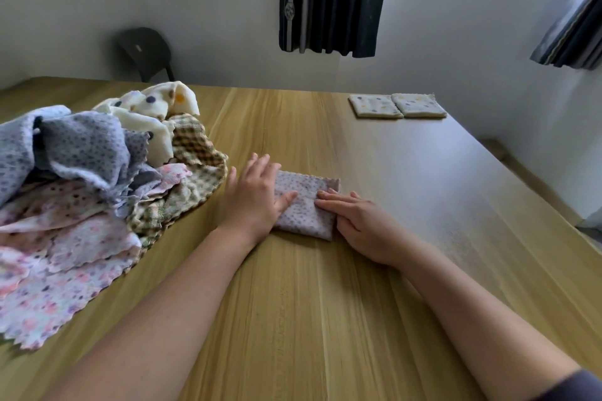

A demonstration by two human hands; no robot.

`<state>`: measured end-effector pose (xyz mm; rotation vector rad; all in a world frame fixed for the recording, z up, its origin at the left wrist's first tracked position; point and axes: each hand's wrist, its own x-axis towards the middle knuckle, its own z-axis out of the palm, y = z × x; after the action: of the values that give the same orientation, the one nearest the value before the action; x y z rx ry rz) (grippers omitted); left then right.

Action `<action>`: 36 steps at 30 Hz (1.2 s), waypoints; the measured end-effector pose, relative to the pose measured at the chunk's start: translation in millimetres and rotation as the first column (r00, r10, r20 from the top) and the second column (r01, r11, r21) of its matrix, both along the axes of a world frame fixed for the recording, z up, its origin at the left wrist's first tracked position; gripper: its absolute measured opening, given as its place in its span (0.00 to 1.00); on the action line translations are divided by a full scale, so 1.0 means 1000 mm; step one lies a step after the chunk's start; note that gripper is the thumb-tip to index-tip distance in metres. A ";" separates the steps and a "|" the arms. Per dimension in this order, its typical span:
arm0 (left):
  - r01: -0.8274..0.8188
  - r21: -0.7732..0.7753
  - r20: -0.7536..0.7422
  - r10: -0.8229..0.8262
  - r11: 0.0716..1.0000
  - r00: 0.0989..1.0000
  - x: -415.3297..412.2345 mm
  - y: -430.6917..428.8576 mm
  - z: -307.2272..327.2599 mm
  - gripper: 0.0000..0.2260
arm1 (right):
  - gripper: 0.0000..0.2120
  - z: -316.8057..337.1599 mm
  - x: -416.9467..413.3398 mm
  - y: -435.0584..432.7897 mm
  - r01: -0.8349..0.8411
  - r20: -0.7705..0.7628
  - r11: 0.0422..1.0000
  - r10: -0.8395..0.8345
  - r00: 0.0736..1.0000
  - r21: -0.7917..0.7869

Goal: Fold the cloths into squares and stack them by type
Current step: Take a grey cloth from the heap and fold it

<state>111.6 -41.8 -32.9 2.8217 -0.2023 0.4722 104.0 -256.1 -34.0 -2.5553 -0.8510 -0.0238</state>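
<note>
A folded lilac cloth with small dots (306,205) lies in the middle of the wooden table (309,303). My left hand (254,195) lies flat on its left side, fingers straight. My right hand (355,221) rests at its right edge with straight fingers pressing on top of the fold. A loose heap of unfolded cloths (97,179) covers the table's left: blue-grey dotted, cream with big dots, checked, pink flowered. Two folded cream dotted squares (374,106) (420,105) lie side by side at the far right.
A dark chair (143,52) stands behind the table's far left. Dark curtains (332,0) hang at the window in the back wall. The table's right edge (521,179) runs diagonally close to the right wall.
</note>
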 end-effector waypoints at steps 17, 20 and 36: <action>-0.105 -0.143 0.051 0.114 0.984 0.992 0.001 -0.002 -0.004 0.16 | 0.15 0.008 -0.005 0.022 0.017 0.259 1.000 -0.014 0.966 -0.010; -0.112 -0.141 0.025 0.117 0.984 0.993 0.002 -0.002 -0.004 0.16 | 0.19 0.011 -0.008 0.026 0.053 0.203 0.997 -0.040 0.978 -0.057; -0.126 -0.023 -0.301 0.113 0.992 0.947 0.085 0.008 0.007 0.26 | 0.26 0.006 0.107 0.036 0.225 -0.026 0.903 -0.251 0.968 -0.366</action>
<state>196.7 -33.6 -25.5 2.8280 0.0406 0.0669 211.1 -219.7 -27.6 -2.9720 -0.5483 0.1657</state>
